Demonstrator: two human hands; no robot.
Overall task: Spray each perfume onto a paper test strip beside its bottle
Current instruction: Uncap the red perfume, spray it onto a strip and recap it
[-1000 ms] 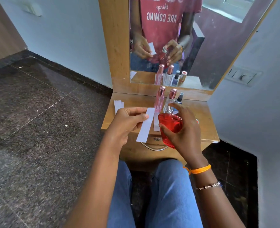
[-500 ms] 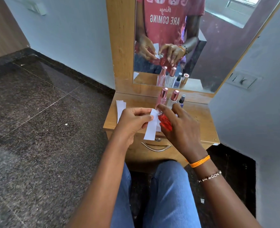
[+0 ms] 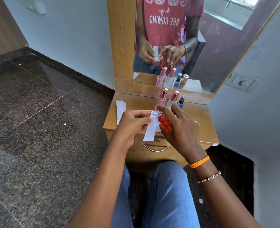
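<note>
My right hand (image 3: 180, 129) grips a red perfume bottle (image 3: 164, 123) over the front of the small wooden dresser (image 3: 201, 129), with its forefinger on the silver nozzle. My left hand (image 3: 132, 124) pinches a white paper strip (image 3: 150, 129) right against that nozzle. Behind them stand a tall pink bottle (image 3: 162, 97), a clear bottle with a rose cap (image 3: 173, 100) and a small dark blue bottle (image 3: 181, 102). Part of another strip (image 3: 158, 129) lies on the dresser beneath the red bottle.
Spare white strips (image 3: 120, 109) lie at the dresser's left edge. A mirror (image 3: 210, 46) rises behind the bottles. A drawer with a metal handle (image 3: 155, 148) faces my knees. Dark stone floor spreads to the left; a grey wall stands close on the right.
My right hand has turned the red bottle and brought its nozzle up to the strip. Both hands have closed together; the forefinger now sits on the sprayer.
</note>
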